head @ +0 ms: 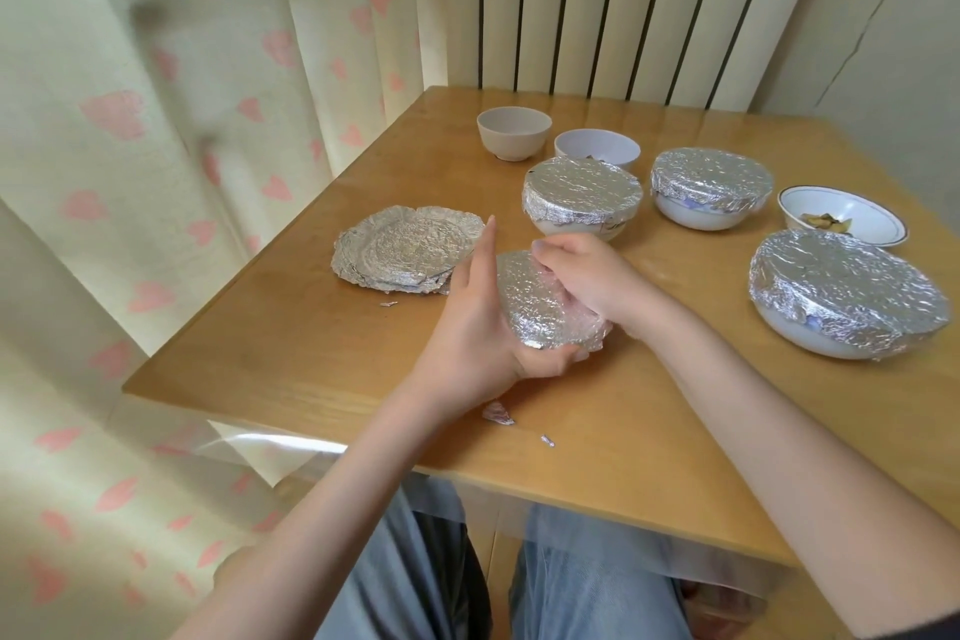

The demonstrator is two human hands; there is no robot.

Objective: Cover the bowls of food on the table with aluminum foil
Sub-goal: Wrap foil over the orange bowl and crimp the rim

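Foil-wrapped bowl [540, 307] sits mid-table, between both hands. Left hand [485, 327] cups its left and near side, thumb curled under the near rim, forefinger pointing up and away from the foil. Right hand [587, 276] lies over the top right, fingers curled down onto the foil. Bowl itself is hidden under foil and hands.

Stack of pre-shaped foil sheets [408, 250] lies just left of it on the table [311, 353]. Three bowls covered with foil: centre far [582, 195], right far [711, 185], right near [847, 296]. Uncovered: small beige bowl [514, 133] at the far edge, white bowl [597, 148] behind the centre covered one, rimmed white dish [841, 216] with food at far right. Foil scraps [497, 413] lie near the table's near edge.
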